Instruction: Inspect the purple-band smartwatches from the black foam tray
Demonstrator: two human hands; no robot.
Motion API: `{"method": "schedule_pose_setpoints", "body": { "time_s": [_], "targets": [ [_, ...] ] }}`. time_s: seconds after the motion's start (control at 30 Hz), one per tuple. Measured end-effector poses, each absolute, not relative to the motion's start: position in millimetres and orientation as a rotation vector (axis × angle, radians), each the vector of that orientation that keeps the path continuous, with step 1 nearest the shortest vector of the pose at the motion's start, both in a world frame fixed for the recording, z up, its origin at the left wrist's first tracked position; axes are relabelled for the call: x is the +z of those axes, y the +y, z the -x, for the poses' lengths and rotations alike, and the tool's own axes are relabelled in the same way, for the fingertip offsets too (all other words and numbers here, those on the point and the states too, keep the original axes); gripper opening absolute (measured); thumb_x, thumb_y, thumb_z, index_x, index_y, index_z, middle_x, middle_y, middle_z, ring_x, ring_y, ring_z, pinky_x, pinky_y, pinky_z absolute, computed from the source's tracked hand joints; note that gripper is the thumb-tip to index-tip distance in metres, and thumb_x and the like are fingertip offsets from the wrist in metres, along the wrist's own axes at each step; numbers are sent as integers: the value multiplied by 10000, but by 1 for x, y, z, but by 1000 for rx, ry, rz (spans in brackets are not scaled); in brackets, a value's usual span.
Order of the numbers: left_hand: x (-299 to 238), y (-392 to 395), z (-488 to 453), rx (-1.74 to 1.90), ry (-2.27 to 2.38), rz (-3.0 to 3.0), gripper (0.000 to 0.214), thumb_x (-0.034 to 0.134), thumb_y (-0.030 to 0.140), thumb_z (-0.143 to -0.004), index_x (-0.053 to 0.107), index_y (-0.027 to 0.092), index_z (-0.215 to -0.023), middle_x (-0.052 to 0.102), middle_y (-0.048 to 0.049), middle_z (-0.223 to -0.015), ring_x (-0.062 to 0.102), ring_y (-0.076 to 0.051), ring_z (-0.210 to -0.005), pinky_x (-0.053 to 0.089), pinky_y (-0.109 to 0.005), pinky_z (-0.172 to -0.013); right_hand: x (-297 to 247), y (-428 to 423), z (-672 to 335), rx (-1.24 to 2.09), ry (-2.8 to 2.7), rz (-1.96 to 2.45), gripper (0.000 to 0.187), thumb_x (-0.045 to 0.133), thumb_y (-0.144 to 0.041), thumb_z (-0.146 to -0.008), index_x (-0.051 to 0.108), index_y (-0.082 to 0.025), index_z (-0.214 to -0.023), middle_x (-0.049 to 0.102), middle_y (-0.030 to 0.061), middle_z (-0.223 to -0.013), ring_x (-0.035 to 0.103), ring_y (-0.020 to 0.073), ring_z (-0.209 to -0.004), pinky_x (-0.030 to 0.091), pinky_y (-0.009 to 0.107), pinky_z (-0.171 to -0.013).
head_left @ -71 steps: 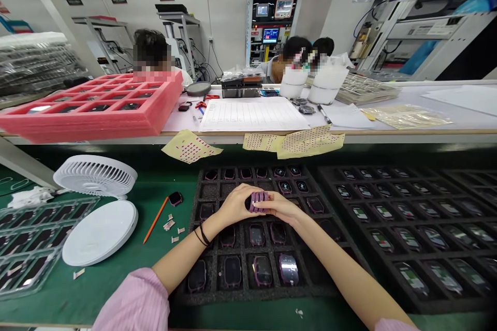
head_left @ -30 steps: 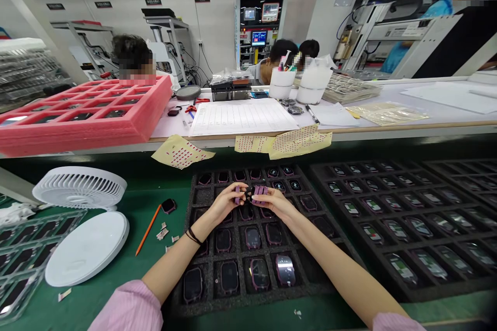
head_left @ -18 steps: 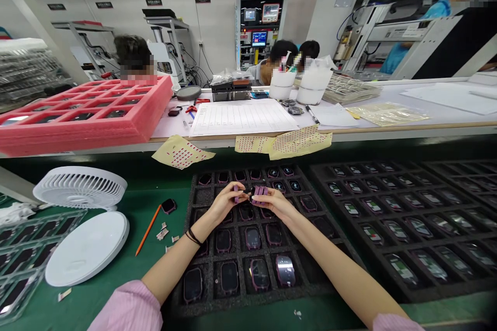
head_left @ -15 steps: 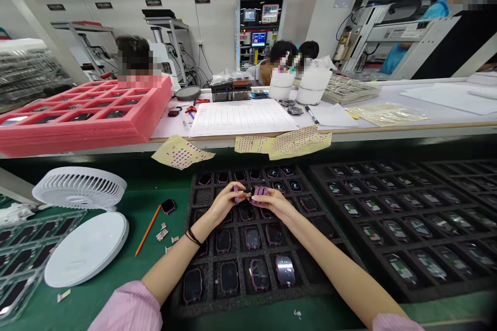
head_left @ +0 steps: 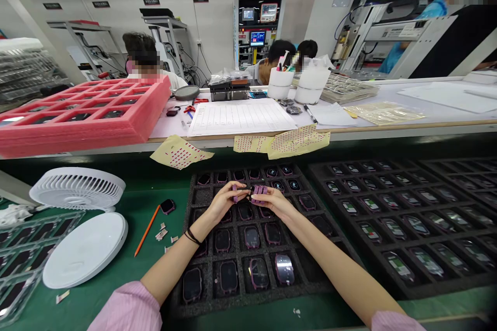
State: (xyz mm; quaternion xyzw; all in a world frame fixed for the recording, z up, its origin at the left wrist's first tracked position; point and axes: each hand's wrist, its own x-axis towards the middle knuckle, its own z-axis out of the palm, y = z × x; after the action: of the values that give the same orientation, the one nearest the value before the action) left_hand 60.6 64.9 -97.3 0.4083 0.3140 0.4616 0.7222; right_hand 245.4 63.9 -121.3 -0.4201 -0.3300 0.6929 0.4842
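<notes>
My left hand (head_left: 224, 199) pinches a single purple watch body (head_left: 235, 193) by its edge. My right hand (head_left: 273, 201) is closed round a small stack of purple watch bodies (head_left: 259, 194), held side by side. Both hands hover close together over the upper middle of a black foam tray (head_left: 194, 201). Its pockets hold several dark-screened purple watches (head_left: 252, 236). One watch with a shiny film (head_left: 284, 268) lies in the front row.
A second black foam tray (head_left: 392, 248) of watches with green labels lies to the right. A white fan (head_left: 77, 189), a white disc (head_left: 85, 248), an orange pencil (head_left: 146, 230) and a loose watch (head_left: 167, 206) lie left. Pink foam trays (head_left: 85, 119) and papers sit on the shelf; other people work beyond.
Since 2.4 s ago my left hand has drawn one purple watch body off the stack in my right hand. Over the last second both hands have stayed almost still.
</notes>
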Motion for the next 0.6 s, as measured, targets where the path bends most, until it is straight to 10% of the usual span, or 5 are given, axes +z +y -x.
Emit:
{"method": "schedule_pose_setpoints", "body": {
  "time_s": [0.6],
  "targets": [
    [-112,73,5,1321,1313,-1522,264,594,69,-675,678,243,-855,606,-51,-1129,309,-290,-1366,142,-432,-1139,-114,66,-228,1625,-911,1041,422,901,-226,-361,727,-159,-740,757,39,-787,707,179,-691,589,321,-747]
  ]
}}
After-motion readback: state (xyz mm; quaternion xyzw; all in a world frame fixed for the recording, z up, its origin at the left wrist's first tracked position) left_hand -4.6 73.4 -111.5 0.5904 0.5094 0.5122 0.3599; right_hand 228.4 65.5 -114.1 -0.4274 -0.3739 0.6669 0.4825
